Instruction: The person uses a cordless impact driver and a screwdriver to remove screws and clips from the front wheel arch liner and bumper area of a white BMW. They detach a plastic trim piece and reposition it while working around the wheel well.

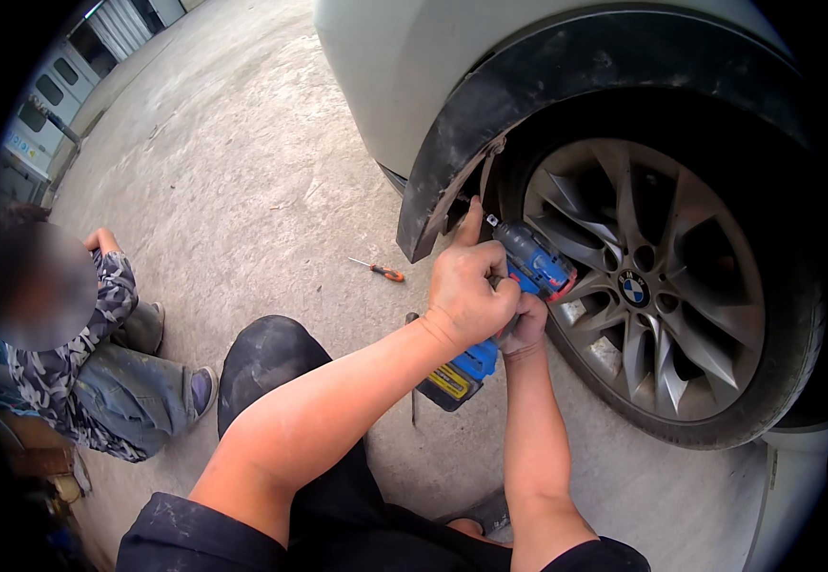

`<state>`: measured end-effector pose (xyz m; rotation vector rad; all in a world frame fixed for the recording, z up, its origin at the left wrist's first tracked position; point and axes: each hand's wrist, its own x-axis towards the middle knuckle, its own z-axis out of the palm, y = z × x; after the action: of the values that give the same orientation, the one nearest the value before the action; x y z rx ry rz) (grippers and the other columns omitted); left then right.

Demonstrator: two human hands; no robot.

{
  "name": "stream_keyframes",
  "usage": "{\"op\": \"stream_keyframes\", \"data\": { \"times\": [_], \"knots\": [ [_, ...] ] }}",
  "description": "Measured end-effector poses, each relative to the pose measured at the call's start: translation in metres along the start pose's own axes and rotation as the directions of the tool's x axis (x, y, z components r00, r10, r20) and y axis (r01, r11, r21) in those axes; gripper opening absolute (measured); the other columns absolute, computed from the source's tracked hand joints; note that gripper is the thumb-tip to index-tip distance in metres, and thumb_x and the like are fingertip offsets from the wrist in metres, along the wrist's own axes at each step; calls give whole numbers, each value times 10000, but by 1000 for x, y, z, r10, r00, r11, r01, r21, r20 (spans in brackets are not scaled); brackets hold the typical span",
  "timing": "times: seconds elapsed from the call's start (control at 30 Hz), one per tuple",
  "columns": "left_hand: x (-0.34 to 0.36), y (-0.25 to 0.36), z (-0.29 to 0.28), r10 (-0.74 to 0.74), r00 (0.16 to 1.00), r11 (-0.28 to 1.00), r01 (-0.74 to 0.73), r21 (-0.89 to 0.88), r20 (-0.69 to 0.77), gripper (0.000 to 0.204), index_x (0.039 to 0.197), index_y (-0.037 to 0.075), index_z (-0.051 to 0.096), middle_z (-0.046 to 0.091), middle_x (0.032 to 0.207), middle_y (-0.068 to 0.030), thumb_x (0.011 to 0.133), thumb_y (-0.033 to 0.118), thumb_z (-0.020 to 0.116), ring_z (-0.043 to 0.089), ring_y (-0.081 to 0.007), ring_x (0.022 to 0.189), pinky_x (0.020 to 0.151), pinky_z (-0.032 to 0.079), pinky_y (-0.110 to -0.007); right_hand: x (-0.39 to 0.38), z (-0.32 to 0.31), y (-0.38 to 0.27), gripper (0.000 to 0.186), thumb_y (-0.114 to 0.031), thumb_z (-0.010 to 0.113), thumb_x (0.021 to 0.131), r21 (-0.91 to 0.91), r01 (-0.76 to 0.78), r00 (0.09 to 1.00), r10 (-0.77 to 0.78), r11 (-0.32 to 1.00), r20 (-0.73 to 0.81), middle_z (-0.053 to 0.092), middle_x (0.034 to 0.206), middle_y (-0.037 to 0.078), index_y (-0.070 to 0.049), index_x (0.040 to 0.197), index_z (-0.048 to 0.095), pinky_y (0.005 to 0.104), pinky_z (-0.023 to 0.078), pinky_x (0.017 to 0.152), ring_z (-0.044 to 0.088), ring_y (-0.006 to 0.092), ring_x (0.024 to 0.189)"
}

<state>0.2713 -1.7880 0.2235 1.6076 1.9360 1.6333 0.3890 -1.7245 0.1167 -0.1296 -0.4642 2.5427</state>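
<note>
My right hand (525, 326) is wrapped round the grip of a blue and black cordless impact driver (540, 269), partly hidden behind my left hand. The driver's nose points up and left, toward the wheel arch, and its battery (452, 381) sticks out below my wrists. My left hand (471, 284) lies just left of the driver with its index finger stretched up to the inner edge of the dark wheel arch trim (430, 212). Its other fingers are curled in; what they hold, if anything, is hidden. A silver alloy wheel (643, 276) is just right of the driver.
On the concrete floor lies an orange-handled screwdriver (385, 273), left of the car's pale bumper (385, 86). Another person (119, 353) in a camouflage top squats at the left. A thin dark rod (413, 408) shows beside the battery.
</note>
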Motion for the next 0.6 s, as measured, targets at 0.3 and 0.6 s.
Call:
{"op": "stream_keyframes", "data": {
  "times": [0.3, 0.6],
  "knots": [
    [3, -1, 2, 50, 999, 999, -50, 15, -8, 100, 573, 5, 524, 532, 520, -220, 666, 30, 547, 682, -355, 611, 1154, 415, -413, -1, 5, 21, 617, -150, 575, 704, -27, 80, 988, -83, 996, -129, 646, 1236, 137, 18, 1297, 556, 364, 553, 957, 653, 261, 1136],
    [2, 0, -4, -24, 997, 1000, 23, 13, 68, 110, 599, 14, 569, 453, 1266, -551, 645, 97, 624, 685, -526, 968, 814, 585, -435, 2, 10, 4, 645, -157, 585, 704, 40, 93, 996, -93, 995, 12, 661, 1209, 167, 1, 1329, 548, 370, 598, 790, 688, 292, 998]
  ]
}}
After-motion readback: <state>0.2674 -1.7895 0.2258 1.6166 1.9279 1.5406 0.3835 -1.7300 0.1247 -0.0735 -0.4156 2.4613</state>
